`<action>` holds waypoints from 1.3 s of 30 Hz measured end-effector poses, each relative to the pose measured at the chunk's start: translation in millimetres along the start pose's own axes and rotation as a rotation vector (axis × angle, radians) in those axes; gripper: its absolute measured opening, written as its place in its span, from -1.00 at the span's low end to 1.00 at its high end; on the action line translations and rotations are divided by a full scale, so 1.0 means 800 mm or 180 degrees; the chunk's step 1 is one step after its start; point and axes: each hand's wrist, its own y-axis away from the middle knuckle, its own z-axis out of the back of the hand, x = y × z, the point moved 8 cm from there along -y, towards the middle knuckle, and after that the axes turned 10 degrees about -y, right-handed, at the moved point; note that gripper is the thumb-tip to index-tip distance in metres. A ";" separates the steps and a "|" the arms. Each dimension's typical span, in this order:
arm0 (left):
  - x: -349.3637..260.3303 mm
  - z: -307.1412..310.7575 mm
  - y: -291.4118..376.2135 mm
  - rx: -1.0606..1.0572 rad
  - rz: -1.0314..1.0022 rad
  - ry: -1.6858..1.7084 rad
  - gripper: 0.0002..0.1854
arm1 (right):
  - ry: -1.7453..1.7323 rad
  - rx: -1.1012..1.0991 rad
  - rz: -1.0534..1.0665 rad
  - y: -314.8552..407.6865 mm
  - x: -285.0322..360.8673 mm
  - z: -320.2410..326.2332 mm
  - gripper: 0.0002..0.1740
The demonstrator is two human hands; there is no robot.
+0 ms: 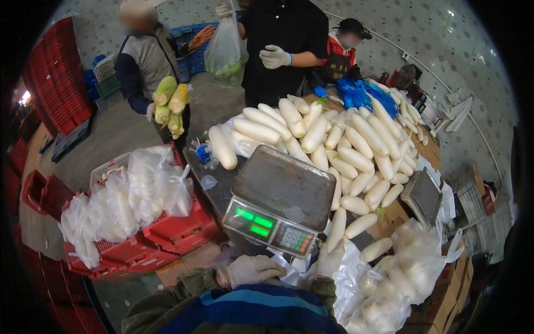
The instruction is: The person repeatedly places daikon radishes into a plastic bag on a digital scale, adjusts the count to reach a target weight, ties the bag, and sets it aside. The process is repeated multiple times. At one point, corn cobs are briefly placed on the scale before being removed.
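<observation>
My left hand (255,268), in a pale glove, is below the digital scale (284,188), with its fingertips by white plastic bags (348,279). Whether it pinches any plastic cannot be made out. My gloved right hand (329,259) is at the scale's lower right corner, closed around the lower end of a white radish (337,229). The scale's metal pan holds no radishes, and its green displays are lit. A large heap of white radishes (354,144) lies behind and right of the scale.
Bagged radishes (144,183) fill red crates (183,234) at left; more bags (413,263) sit at right. A second scale (423,196) stands beyond the heap. Across the table, one person holds corn (170,102), another a bag of greens (227,54); a third stands by blue plastic (367,94).
</observation>
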 end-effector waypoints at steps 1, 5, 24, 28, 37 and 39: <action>0.000 0.000 -0.001 0.0030 0.0019 -0.0020 -0.63 | 0.0017 -0.0002 -0.0003 0.001 -0.001 0.000 -0.05; -0.009 0.006 -0.003 0.0053 0.0015 -0.0105 -0.61 | 0.0050 0.0003 0.0059 0.000 0.001 0.000 -0.06; -0.014 0.009 -0.009 -0.0329 -0.0602 -0.0369 -0.64 | -0.0033 0.0137 0.0064 -0.002 -0.001 -0.004 -0.12; -0.017 0.137 0.050 -0.2795 -0.0323 0.0376 -0.57 | -0.0508 -0.0052 0.0601 -0.034 0.049 0.045 -0.25; 0.105 0.238 0.073 -0.4548 -0.0150 0.1135 -0.45 | -0.2199 0.0767 0.0238 -0.082 0.207 -0.035 -0.28; 0.131 0.235 0.081 -0.4518 -0.0149 0.1425 -0.46 | -0.2296 0.0977 0.0147 -0.085 0.211 -0.048 -0.28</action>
